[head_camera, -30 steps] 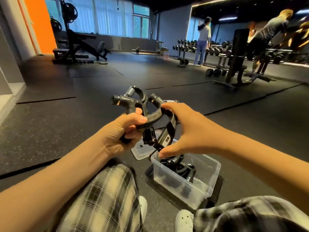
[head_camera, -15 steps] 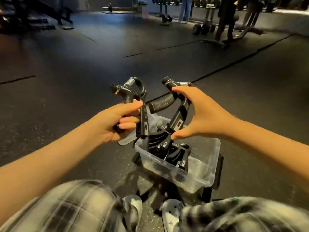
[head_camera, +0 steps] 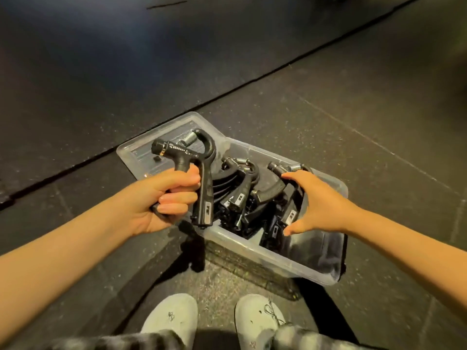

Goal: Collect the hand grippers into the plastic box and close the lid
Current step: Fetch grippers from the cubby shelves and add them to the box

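Note:
A clear plastic box (head_camera: 255, 246) stands on the dark gym floor in front of my feet. Several black hand grippers (head_camera: 238, 195) lie piled inside it. My left hand (head_camera: 156, 200) grips one handle of another black hand gripper (head_camera: 202, 173), upright over the box's left edge. My right hand (head_camera: 316, 205) reaches into the box, finger and thumb spanning a hand gripper (head_camera: 290, 213) that is low among the others. The clear lid (head_camera: 139, 152) lies flat on the floor behind the box at the left, partly hidden by the held gripper.
The box sits on a dark flat pad (head_camera: 252, 271). My two pale shoes (head_camera: 171, 317) (head_camera: 257, 319) are just in front of it. A seam (head_camera: 227, 97) between black rubber floor mats runs diagonally behind the box.
My view has tipped down to the box. My right hand has lowered its hand gripper into the box. My left hand has moved slightly closer to the box's left edge.

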